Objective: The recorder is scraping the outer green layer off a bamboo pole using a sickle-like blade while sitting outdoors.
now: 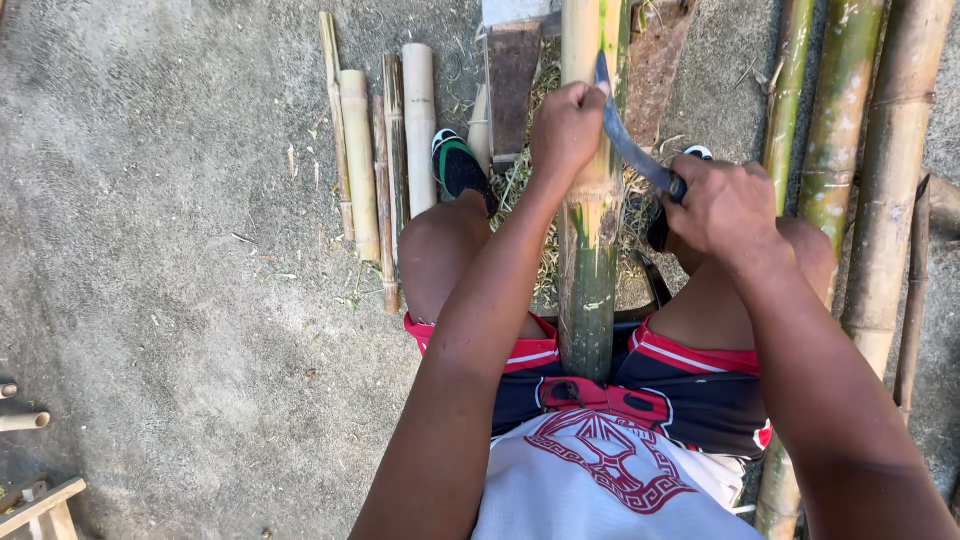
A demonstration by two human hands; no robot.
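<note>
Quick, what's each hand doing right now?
Left hand: closed on the blade's tip, against the bamboo.
Right hand: closed on the knife handle.

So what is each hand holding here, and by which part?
The right hand grips a curved knife by its handle. The left hand holds the knife's blade tip against the upright bamboo pole between the knees.

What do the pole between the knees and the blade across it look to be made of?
The pole: bamboo, green skin partly shaved to pale yellow, with a ringed node. The blade: probably steel, dull grey and curved, held by the right hand at its dark handle and the left hand near the tip.
</note>
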